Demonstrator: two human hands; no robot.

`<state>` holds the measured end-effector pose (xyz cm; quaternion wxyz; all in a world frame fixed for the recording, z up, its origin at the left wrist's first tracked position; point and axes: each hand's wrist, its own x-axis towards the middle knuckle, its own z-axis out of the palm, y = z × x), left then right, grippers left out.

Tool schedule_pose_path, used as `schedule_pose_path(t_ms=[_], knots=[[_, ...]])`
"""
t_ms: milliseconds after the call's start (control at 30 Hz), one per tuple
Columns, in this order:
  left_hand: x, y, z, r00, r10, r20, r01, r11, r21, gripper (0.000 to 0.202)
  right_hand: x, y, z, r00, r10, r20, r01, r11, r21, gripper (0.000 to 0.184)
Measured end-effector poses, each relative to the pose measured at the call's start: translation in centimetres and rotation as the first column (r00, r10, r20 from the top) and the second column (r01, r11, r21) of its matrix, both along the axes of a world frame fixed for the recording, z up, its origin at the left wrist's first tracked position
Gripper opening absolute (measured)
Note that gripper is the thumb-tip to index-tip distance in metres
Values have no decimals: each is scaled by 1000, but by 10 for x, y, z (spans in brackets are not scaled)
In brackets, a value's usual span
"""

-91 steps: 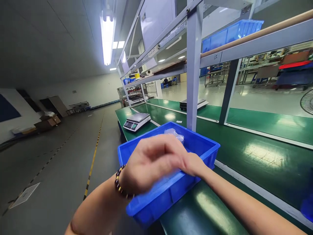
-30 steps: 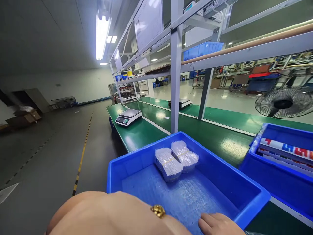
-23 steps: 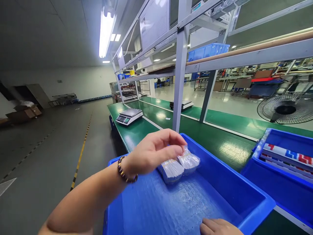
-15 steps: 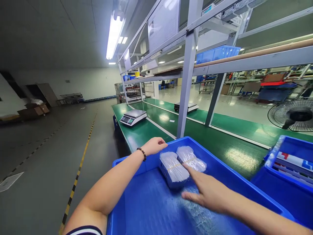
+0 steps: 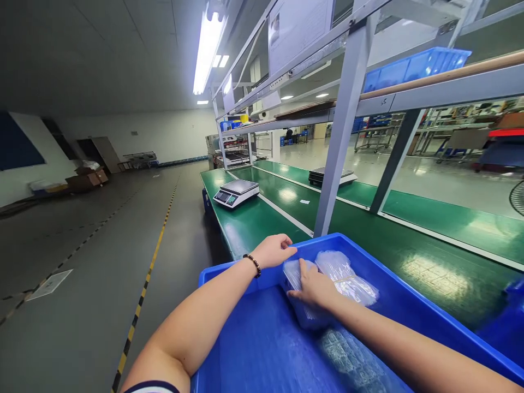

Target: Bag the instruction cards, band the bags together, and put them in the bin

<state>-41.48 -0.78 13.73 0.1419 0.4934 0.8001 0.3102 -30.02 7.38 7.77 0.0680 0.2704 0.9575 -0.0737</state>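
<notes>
A large blue plastic bin (image 5: pixel 254 333) stands in front of me at the conveyor's end. Two banded bundles of clear plastic bags lie at its far end. My right hand (image 5: pixel 317 286) is over the left bundle of plastic bags (image 5: pixel 291 271), thumb on the near side and fingers across the top, gripping it. Beside it is the right bundle of plastic bags (image 5: pixel 347 278), untouched. My left hand (image 5: pixel 275 251), with a dark bead bracelet at the wrist, is closed over the bin's far rim. Under my right forearm lies a clear, textured plastic sheet or bag (image 5: pixel 347 355), partly hidden.
A green conveyor (image 5: pixel 282 210) runs ahead, with a white scale (image 5: pixel 236 193) on its left side and another scale (image 5: pixel 332 177) farther back. A grey metal post (image 5: pixel 343 131) rises just behind the bin. A light-blue crate (image 5: pixel 417 68) sits on the shelf overhead.
My right hand has moved left and away from me, onto the left bundle. My left hand stays at the bin's rim. The view has turned a little to the left.
</notes>
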Motion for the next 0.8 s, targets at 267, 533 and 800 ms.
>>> schedule_pose_path(t_ms=[267, 533, 800], knots=[[8, -3, 0, 997, -42, -71, 37, 997, -66, 29, 2, 4, -14, 999, -23, -50, 22, 1000, -2, 88], [7, -7, -3, 976, -83, -200, 62, 992, -113, 29, 7, 4, -7, 998, 22, -58, -21, 1000, 20, 85], [7, -6, -9, 943, -125, -309, 84, 986, -141, 26, 8, 6, 0, 998, 52, -38, -51, 998, 21, 83]])
